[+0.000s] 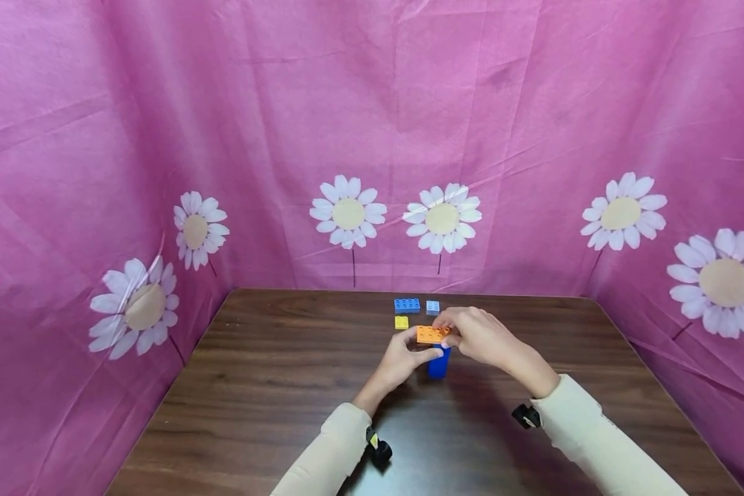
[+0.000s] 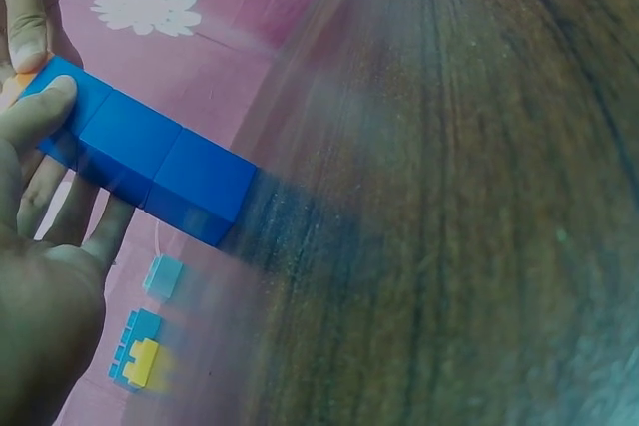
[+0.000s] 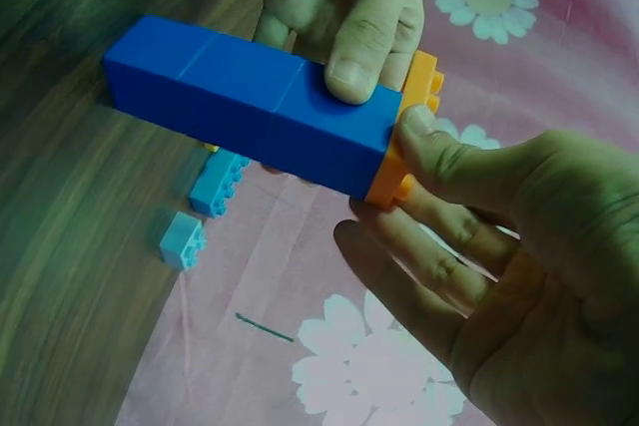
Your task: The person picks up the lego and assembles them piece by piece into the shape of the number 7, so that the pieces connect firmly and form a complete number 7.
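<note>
A tower of three blue bricks [image 1: 438, 365] stands upright on the table, its blocks stacked end to end in the left wrist view [image 2: 165, 152]. Across its top sits a flat orange brick [image 1: 430, 335] with studs. My left hand [image 1: 401, 359] grips the tower near its top, thumb pressed on the uppermost blue block and fingers behind it. From the right, my right hand [image 1: 480, 336] pinches the orange brick; its thumb [image 3: 449, 157] lies on the brick's side in the right wrist view. Part of the orange brick is hidden by the right fingers.
Behind the hands lie a blue brick [image 1: 406, 305], a small light blue brick [image 1: 432, 307] and a small yellow brick [image 1: 401, 322]. The brown wooden table [image 1: 254, 386] ends at a pink curtain [image 1: 273, 138] with daisies, at the back and both sides.
</note>
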